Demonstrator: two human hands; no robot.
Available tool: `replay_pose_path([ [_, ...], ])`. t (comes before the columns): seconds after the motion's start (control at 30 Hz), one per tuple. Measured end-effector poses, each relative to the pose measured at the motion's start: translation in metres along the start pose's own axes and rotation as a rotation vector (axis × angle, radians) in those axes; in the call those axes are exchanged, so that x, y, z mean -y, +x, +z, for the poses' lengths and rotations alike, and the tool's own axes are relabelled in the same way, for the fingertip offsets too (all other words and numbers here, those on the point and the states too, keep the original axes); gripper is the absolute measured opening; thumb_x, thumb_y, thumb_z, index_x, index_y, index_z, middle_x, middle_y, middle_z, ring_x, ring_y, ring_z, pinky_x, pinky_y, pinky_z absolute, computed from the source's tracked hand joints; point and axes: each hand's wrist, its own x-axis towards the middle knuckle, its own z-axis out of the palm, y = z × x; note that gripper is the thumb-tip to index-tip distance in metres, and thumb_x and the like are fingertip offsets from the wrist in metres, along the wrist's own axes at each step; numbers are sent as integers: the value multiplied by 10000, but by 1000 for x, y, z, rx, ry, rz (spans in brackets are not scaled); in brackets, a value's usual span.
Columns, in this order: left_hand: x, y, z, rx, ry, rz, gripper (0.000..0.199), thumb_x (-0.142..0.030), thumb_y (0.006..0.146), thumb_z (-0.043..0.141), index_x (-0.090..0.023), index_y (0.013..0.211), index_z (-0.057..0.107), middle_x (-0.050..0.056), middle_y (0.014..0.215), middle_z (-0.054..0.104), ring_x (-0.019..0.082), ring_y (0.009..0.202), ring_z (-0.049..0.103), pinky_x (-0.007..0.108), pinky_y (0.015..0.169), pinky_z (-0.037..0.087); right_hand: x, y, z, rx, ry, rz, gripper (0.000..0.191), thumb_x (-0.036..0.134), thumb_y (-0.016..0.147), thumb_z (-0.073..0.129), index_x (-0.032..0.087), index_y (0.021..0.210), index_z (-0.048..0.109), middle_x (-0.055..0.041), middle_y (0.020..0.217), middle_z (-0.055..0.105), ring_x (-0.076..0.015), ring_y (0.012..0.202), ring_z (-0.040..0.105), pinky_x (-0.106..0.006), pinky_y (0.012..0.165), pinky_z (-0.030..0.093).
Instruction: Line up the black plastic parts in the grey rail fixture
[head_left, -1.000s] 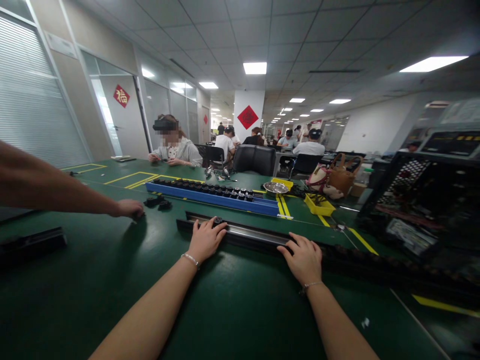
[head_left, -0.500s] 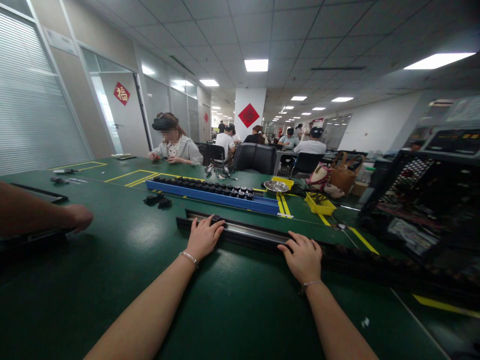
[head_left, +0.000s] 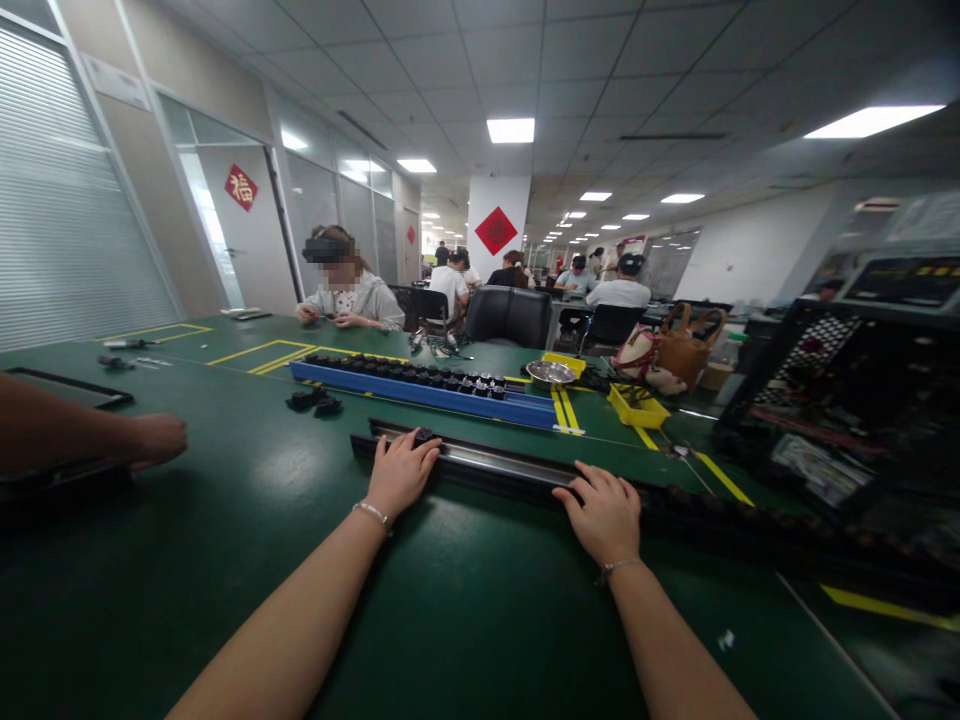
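A long black channel with a shiny metal strip inside lies across the green table in front of me. Near its left end, my left hand has its fingers curled over the channel and against a small black block sitting in it. My right hand grips the channel farther right, thumb on the near side and fingers over the top. Toward the right, the channel runs into a dark row of black parts, too dim to make out singly.
Beyond the channel stands a blue tray with rows of black parts. Loose black pieces, a metal bowl and a yellow bin are nearby. Another person's hand is at left; an open computer case stands right.
My left hand and the small black block have shifted slightly left along the channel. My right hand stays in place on it.
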Motion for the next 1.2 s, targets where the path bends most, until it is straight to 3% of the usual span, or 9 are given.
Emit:
replay_pose_path([
  [1.2,21,2,-5,32,39,-135,446,-413,936,226,-350,1199,581,85,1264,560,255,1198,451,543,1007,281,-1,-1,0,3,6,-8,298,461,832,478,250,723,658,-33,1174,628,-241,1093,495,-449,954,252],
])
